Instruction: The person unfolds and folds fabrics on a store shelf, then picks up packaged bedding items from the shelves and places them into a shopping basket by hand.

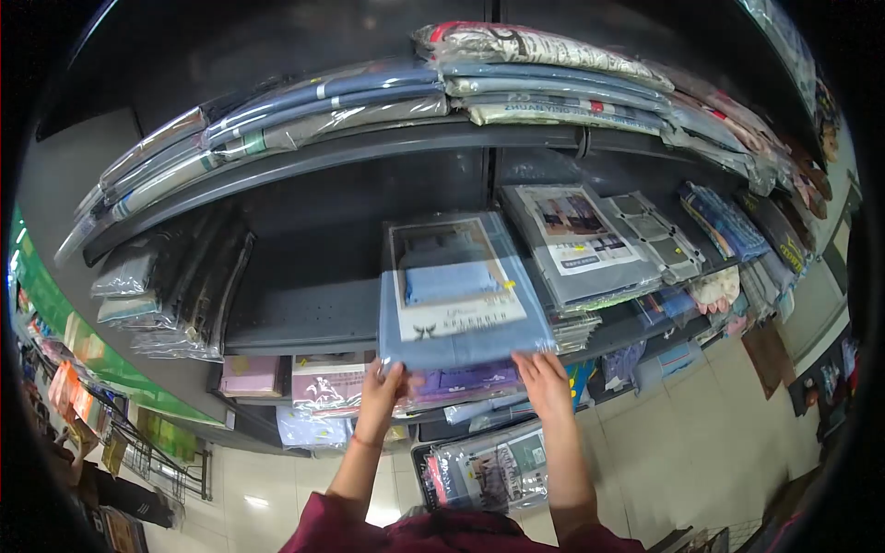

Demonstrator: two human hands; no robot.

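A flat light-blue bedding pack (461,352) in clear plastic lies at the middle shelf, its near edge jutting past the shelf front. Its label (452,276) pictures a blue folded cloth. My left hand (383,387) pinches the near left corner, thumb on top. At the near right corner, my right hand (544,378) grips the same edge with its fingers closed; part of them is hidden under the pack. Just to the right sits a stack of grey bedding packs (581,240) with a room photo on the top label.
Dark packs (184,276) are stacked at the middle shelf's left end. Bagged textiles (553,88) line the upper shelf (369,143). Lower down are purple packs (466,378). On the tiled floor (645,461), a crate (422,470) of packs stands close to my body.
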